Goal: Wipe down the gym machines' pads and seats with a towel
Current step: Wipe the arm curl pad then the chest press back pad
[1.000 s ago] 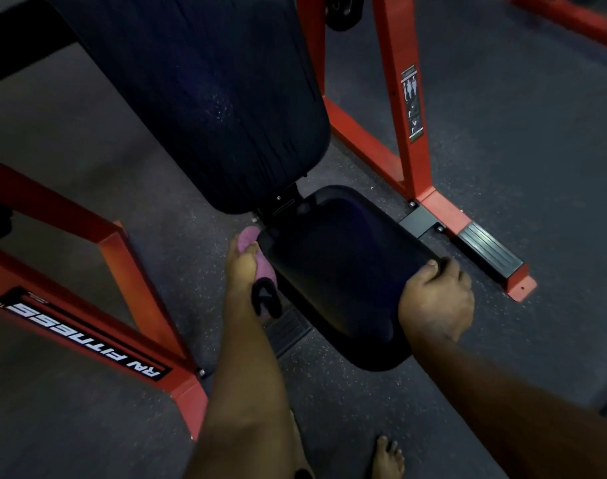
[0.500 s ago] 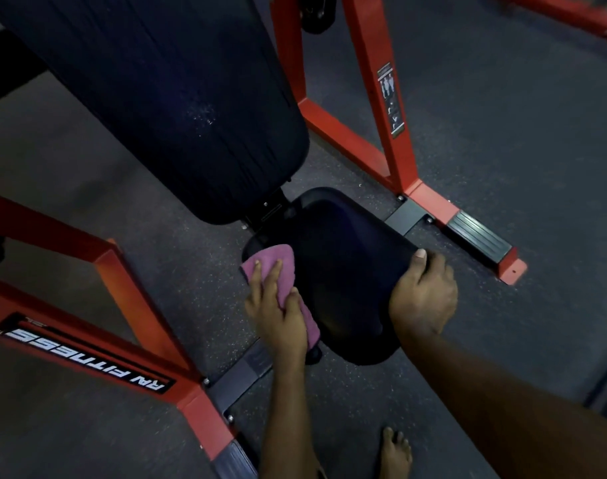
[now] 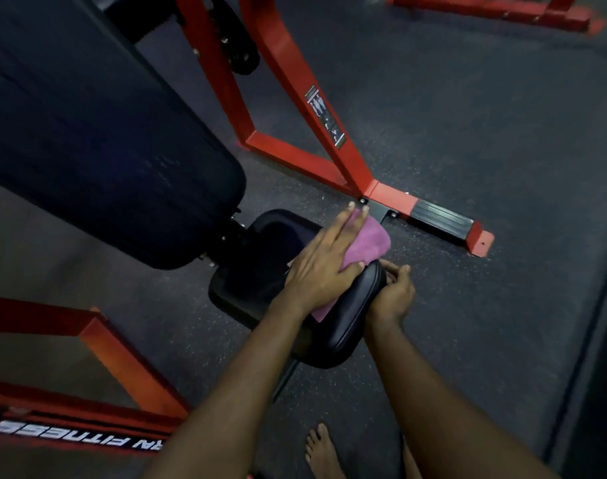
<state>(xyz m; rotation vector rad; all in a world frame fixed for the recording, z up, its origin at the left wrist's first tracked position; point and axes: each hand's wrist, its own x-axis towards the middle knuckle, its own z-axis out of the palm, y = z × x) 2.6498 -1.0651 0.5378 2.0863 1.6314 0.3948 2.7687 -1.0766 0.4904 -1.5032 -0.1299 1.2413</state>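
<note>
My left hand (image 3: 317, 274), fingers straight and spread, presses the pink towel (image 3: 367, 242) flat on the far right part of the black seat (image 3: 350, 316). My right hand (image 3: 392, 293) curls round the seat's right edge, just beside the towel. The backrest pad (image 3: 105, 150) lies far left.

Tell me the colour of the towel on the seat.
The small cloth towel is pinkish purple, clearest in head view.

Two bare forearms (image 3: 226, 392), a bare left hand (image 3: 316, 274) and right hand (image 3: 392, 293), short-trimmed fingernails, one bare foot (image 3: 321, 451).
</note>
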